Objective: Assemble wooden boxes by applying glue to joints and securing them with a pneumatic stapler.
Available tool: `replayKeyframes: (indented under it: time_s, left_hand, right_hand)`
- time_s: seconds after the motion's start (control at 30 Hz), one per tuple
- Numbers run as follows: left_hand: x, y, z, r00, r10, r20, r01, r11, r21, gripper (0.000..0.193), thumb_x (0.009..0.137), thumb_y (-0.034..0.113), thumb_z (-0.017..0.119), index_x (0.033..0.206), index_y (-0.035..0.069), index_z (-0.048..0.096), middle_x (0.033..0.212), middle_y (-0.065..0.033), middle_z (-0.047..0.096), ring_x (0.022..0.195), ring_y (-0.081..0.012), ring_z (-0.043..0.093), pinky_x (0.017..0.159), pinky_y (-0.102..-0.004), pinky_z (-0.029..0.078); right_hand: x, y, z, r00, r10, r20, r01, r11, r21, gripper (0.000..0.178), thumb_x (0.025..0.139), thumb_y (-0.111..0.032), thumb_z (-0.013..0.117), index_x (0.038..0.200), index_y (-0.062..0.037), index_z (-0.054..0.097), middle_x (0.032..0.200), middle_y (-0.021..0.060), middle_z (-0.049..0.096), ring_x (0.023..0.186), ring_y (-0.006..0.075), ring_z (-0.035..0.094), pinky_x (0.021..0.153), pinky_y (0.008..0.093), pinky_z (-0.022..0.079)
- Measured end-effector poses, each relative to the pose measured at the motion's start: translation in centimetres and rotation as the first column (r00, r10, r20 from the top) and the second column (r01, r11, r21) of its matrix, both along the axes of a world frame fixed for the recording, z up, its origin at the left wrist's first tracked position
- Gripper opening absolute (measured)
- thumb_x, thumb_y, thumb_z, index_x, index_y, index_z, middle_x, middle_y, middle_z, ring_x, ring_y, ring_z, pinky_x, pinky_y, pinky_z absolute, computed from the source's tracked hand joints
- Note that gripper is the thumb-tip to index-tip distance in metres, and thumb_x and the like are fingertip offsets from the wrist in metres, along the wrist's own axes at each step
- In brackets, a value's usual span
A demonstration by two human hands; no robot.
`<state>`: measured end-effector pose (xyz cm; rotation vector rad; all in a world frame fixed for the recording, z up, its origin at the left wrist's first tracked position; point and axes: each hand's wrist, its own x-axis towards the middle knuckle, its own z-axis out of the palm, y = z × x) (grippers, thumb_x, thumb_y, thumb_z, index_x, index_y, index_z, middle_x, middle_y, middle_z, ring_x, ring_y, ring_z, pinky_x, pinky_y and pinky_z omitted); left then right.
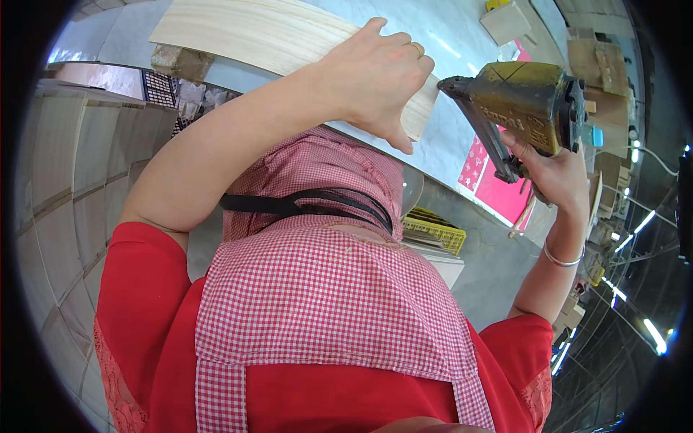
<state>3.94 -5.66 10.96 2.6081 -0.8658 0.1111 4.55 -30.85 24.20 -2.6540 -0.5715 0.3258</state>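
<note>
My left hand grips the near end of a pale wooden board that lies flat on a grey worktable at the top of the view; the thumb hooks under the board's edge. My right hand holds a worn yellow pneumatic nail gun by its handle, a bracelet on the wrist. The gun's black nose points left toward the board's end, close to my left hand's knuckles. My red shirt and red-checked apron fill the lower middle.
Stacks of pale wooden panels stand at the left. A pink sheet lies on the worktable beside the gun. A yellow crate sits below the table. Cardboard boxes pile up at the upper right.
</note>
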Motion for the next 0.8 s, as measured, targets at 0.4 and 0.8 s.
replayKeyframes:
  time_s: [0.4, 0.8]
  left_hand:
    - [0.1, -0.1, 0.2, 1.0, -0.016, 0.007, 0.015, 0.999, 0.035, 0.098, 0.058, 0.064, 0.083, 0.122, -0.005, 0.058, 0.116, -0.0208, 0.065, 0.12, -0.0338, 0.057, 0.112, -0.0548, 0.033]
    - [4.3, 8.3, 5.2, 0.935, 0.028, -0.354, 0.024, 0.99, 0.141, 0.056, 0.087, 0.045, 0.069, 0.112, -0.005, 0.064, 0.1, -0.016, 0.067, 0.094, -0.027, 0.065, 0.086, -0.0368, 0.049]
  right_hand:
    - [-0.6, -1.6, -1.0, 0.982, -0.185, -0.031, 0.187, 0.974, 0.131, 0.029, 0.083, -0.015, 0.082, 0.104, 0.0018, 0.07, 0.098, 0.0086, 0.075, 0.086, 0.0133, 0.065, 0.079, 0.0309, 0.054]
    - [-4.8, -21.8, -12.7, 0.826, -0.319, 0.466, 0.413, 0.903, -0.114, 0.06, 0.082, -0.007, 0.068, 0.139, -0.0005, 0.049, 0.107, 0.0245, 0.07, 0.093, 0.0354, 0.071, 0.076, 0.0448, 0.053]
